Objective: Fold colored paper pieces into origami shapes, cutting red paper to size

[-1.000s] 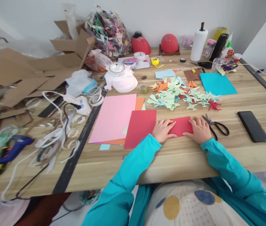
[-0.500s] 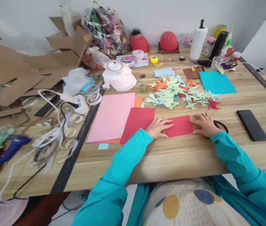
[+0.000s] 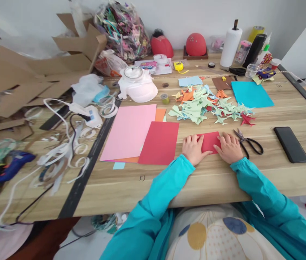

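Red paper lies on the worktop; left hand and right hand press it, each grip flat and spread, clasping nothing.

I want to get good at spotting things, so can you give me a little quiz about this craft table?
1. What do the left hand and right hand both press on? A) small red paper B) a book C) a plate
2. True or false: the scissors lie left of the left hand.
3. Fill in: the black phone lies to the ___ of the scissors.
Key: 1 A; 2 false; 3 right.
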